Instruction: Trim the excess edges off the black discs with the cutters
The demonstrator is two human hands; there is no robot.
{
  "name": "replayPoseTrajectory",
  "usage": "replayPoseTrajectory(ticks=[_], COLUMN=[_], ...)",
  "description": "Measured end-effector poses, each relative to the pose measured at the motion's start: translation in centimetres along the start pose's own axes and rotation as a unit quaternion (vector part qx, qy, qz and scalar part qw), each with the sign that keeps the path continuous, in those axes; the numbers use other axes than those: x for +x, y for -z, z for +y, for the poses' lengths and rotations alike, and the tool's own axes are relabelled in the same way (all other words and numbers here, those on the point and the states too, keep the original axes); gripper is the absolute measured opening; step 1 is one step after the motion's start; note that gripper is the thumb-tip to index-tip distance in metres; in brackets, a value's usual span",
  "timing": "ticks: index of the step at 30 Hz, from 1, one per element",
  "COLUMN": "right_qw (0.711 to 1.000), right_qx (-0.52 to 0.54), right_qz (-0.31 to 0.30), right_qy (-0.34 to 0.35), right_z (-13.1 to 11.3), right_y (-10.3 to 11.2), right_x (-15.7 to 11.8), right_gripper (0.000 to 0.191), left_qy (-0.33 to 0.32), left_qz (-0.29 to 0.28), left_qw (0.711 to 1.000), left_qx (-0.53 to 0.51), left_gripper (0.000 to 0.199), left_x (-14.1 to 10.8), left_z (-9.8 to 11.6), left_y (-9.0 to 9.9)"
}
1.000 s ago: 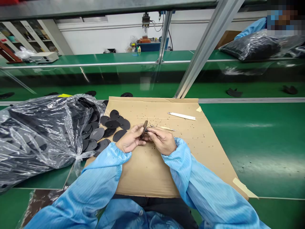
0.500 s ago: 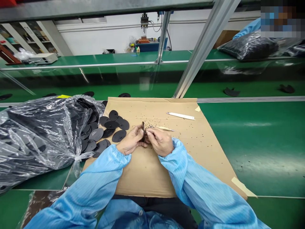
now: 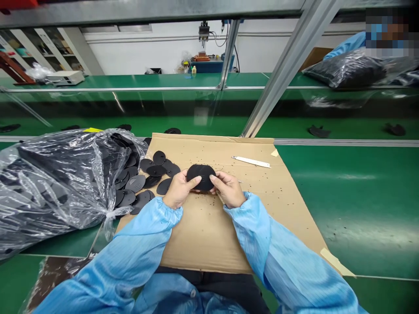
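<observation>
A black oval disc (image 3: 200,176) is held up over the cardboard sheet (image 3: 203,235), its broad face toward me. My left hand (image 3: 180,188) grips its left edge, thumb on the face. On the right edge, my right hand (image 3: 229,188) pinches it the same way. Several similar black discs (image 3: 156,170) lie left of my hands, near the open mouth of a clear plastic bag (image 3: 59,187) full of discs. Small black specks dot the cardboard. A white strip-like tool (image 3: 251,162) lies behind my right hand. Another thin tool is mostly hidden by that hand.
Metal posts (image 3: 278,65) rise behind the cardboard in front of a green shelf (image 3: 147,81). A dark plastic-wrapped bundle (image 3: 347,67) rests at the back right, with a person's blue sleeve behind it. Two black curved pieces (image 3: 319,131) lie behind the rail on the right.
The disc has turned from edge-on to face-on. My right hand has moved right, from picking at the disc to gripping its right edge. The camera view has shifted slightly.
</observation>
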State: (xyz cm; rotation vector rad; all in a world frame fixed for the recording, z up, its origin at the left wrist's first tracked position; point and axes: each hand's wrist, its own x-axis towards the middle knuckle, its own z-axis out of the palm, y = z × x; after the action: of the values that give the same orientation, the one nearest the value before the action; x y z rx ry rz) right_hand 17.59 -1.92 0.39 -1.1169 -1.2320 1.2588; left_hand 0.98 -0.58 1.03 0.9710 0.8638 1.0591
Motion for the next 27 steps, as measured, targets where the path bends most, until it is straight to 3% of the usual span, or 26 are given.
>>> replayPoseTrajectory(ticks=[6, 14, 18, 20, 21, 22, 27], right_qw=[0.999, 0.998, 0.993, 0.966, 0.931, 0.874, 0.781], right_qx=[-0.037, -0.058, -0.111, -0.253, -0.357, -0.475, -0.603], right_qz=[-0.008, 0.031, 0.049, 0.051, 0.066, 0.075, 0.128], right_qy=[-0.015, -0.001, -0.011, 0.020, 0.044, 0.071, 0.095], right_z=[-0.2, 0.3, -0.9, -3.0, -4.5, -6.1, -13.0], right_y=[-0.1, -0.6, 0.8, 2.2, 2.9, 3.5, 3.9], right_x=[0.3, -0.1, 2.0, 4.5, 6.0, 7.6, 14.7], right_gripper=[0.045, 0.041, 0.036, 0.030, 0.027, 0.023, 0.027], left_qy=[-0.034, -0.037, -0.039, -0.039, -0.040, -0.042, -0.042], left_qz=[0.059, 0.029, 0.043, 0.046, 0.045, 0.043, 0.029], left_qw=[0.996, 0.996, 0.997, 0.997, 0.998, 0.998, 0.993], left_qx=[0.058, 0.074, 0.056, 0.038, 0.031, 0.031, 0.111], left_gripper=[0.041, 0.045, 0.044, 0.045, 0.046, 0.046, 0.042], left_x=[0.1, 0.2, 0.7, 1.1, 1.3, 1.4, 1.4], left_z=[-0.4, -0.5, -1.1, -1.7, -1.9, -2.2, -2.2], left_y=[-0.4, -0.4, -0.4, -0.2, -0.2, -0.1, 0.1])
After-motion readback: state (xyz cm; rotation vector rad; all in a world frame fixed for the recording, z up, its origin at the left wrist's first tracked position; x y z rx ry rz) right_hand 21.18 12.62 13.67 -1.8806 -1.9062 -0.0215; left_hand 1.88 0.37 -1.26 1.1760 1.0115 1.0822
